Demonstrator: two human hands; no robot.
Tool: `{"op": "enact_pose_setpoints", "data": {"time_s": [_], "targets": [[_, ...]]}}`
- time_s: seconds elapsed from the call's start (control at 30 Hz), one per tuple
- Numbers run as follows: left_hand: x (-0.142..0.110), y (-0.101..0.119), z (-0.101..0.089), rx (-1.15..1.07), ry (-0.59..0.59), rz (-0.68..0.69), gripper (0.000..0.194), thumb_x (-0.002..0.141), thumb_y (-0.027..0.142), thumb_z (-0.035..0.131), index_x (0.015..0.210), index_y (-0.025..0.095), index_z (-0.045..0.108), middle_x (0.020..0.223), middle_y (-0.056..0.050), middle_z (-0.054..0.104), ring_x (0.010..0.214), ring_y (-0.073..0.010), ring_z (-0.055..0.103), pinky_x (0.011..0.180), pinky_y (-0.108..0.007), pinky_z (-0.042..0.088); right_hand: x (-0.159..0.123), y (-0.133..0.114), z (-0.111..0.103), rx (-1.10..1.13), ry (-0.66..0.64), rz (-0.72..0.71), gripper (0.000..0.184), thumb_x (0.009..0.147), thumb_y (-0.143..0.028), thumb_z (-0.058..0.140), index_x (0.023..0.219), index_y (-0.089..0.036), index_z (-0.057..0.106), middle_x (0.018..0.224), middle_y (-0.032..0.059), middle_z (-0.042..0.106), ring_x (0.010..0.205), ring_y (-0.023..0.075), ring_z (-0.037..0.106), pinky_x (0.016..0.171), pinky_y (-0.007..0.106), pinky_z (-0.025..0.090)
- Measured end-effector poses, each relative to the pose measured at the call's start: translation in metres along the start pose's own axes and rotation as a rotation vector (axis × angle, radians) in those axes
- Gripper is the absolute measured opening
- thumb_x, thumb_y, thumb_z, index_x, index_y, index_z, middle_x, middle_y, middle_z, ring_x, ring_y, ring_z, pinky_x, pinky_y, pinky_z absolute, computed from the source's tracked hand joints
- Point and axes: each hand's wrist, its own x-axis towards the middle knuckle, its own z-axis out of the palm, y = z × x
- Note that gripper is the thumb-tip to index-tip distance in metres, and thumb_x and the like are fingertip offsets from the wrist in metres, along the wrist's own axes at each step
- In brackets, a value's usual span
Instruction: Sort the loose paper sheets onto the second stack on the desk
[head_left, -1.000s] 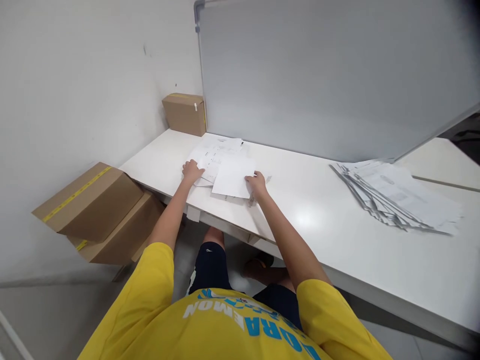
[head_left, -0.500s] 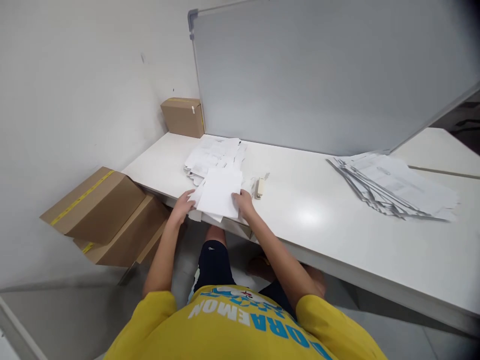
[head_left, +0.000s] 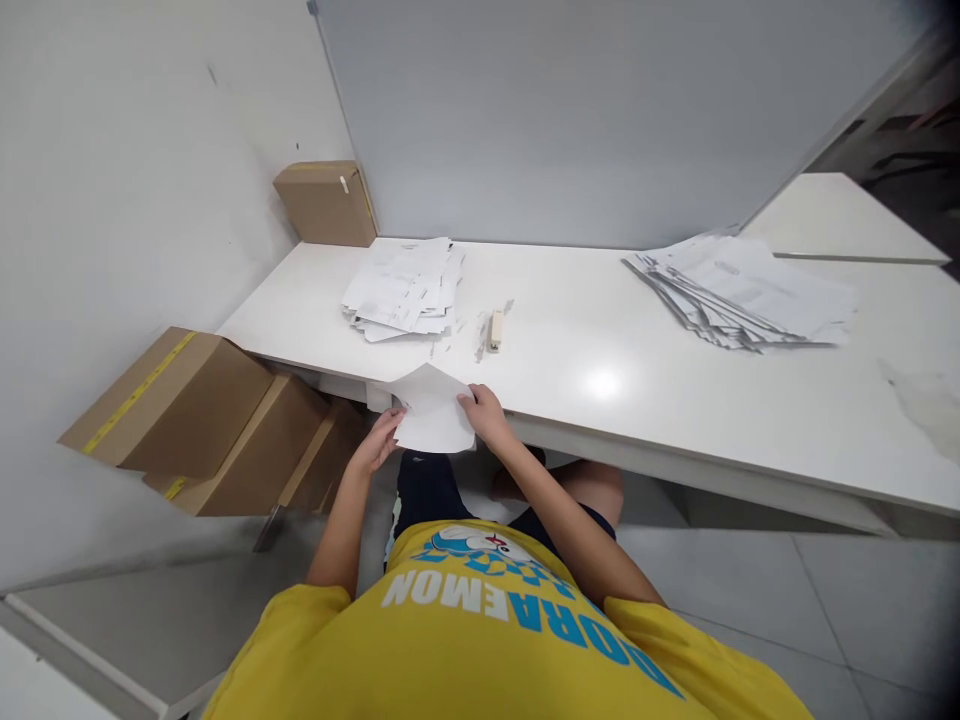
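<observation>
Both hands are gripping one small bundle of white sheets [head_left: 433,418] at the near edge of the white table [head_left: 637,390]. The left hand [head_left: 381,440] is pinching the bundle's lower left corner, fingers closed on the paper. The right hand [head_left: 486,414] is clamping its right edge, thumb on top, fingers curled under. The bundle is hanging half over the table's near edge, its top corner lying over the tabletop and the lower part out over the person's lap. How many sheets it is holding is not readable.

Landmark is the table, everything placed off it:
- Loose pile of printed papers [head_left: 406,290] is lying on the table's far left part, well apart from the held bundle.
- Small beige stapler [head_left: 495,330] is sitting on the table just right of that pile, between pile and hands, touching neither hand.
- Fanned stack of documents [head_left: 739,295] is lying on the table's far right part.
- Whiteboard [head_left: 570,110] is standing along the table's back edge.
- Small cardboard box [head_left: 324,204] is sitting at the table's far left corner, against the wall.
- Two bigger cardboard boxes [head_left: 187,405] are leaning stacked beside the table's left end, lower than the top.
</observation>
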Motion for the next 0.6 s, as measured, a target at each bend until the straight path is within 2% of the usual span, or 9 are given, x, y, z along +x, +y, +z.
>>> {"op": "enact_pose_setpoints", "data": {"time_s": [0.13, 0.2, 0.27, 0.37, 0.43, 0.6], "targets": [[0.014, -0.013, 0.017, 0.09, -0.103, 0.0, 0.063, 0.071, 0.037, 0.078, 0.126, 0.023, 0.05, 0.105, -0.007, 0.069, 0.088, -0.0193, 0.068, 0.066, -0.026, 0.054, -0.008, 0.01, -0.017, 0.001, 0.039, 0.006, 0.014, 0.082, -0.035, 0.049, 0.078, -0.023, 0.055, 0.099, 0.008, 0.056, 0.102, 0.0266, 0.053, 0.096, 0.04, 0.043], [0.017, -0.021, 0.026, 0.129, -0.102, 0.029, 0.069, 0.072, 0.04, 0.079, 0.131, 0.023, 0.048, 0.115, -0.009, 0.069, 0.097, -0.0219, 0.068, 0.073, -0.029, 0.056, -0.013, 0.014, -0.023, 0.01, 0.089, 0.003, 0.015, 0.083, -0.035, 0.049, 0.085, -0.022, 0.057, 0.105, 0.0094, 0.056, 0.11, 0.0277, 0.051, 0.1, 0.042, 0.042], [0.018, -0.028, 0.035, 0.189, -0.081, 0.075, 0.066, 0.071, 0.044, 0.079, 0.127, 0.02, 0.055, 0.119, -0.011, 0.069, 0.106, -0.0247, 0.067, 0.084, -0.033, 0.055, -0.019, 0.018, -0.029, 0.051, 0.144, -0.006, 0.017, 0.084, -0.035, 0.049, 0.091, -0.022, 0.058, 0.109, 0.0095, 0.058, 0.114, 0.0277, 0.05, 0.101, 0.042, 0.041], [0.018, -0.032, 0.045, 0.266, -0.08, 0.126, 0.058, 0.069, 0.051, 0.08, 0.111, 0.014, 0.066, 0.115, -0.013, 0.072, 0.113, -0.0287, 0.065, 0.098, -0.038, 0.05, -0.029, 0.021, -0.038, 0.184, 0.143, -0.003, 0.021, 0.087, -0.036, 0.046, 0.097, -0.023, 0.059, 0.106, 0.0078, 0.064, 0.106, 0.0255, 0.057, 0.096, 0.039, 0.046], [0.017, -0.031, 0.051, 0.262, -0.088, 0.14, 0.059, 0.069, 0.056, 0.079, 0.108, 0.014, 0.067, 0.112, -0.013, 0.073, 0.112, -0.0302, 0.065, 0.1, -0.039, 0.05, -0.037, 0.023, -0.046, 0.276, 0.138, 0.024, 0.024, 0.086, -0.039, 0.048, 0.099, -0.023, 0.06, 0.105, 0.0067, 0.067, 0.1, 0.0246, 0.06, 0.09, 0.038, 0.049], [0.006, -0.02, 0.067, 0.135, -0.152, 0.199, 0.065, 0.073, 0.059, 0.076, 0.121, 0.018, 0.062, 0.12, -0.01, 0.07, 0.113, -0.0286, 0.065, 0.093, -0.035, 0.052, -0.053, 0.024, -0.06, 0.522, 0.14, 0.091, 0.033, 0.077, -0.047, 0.063, 0.099, -0.022, 0.066, 0.104, 0.0057, 0.073, 0.099, 0.0261, 0.064, 0.088, 0.039, 0.052]]}}
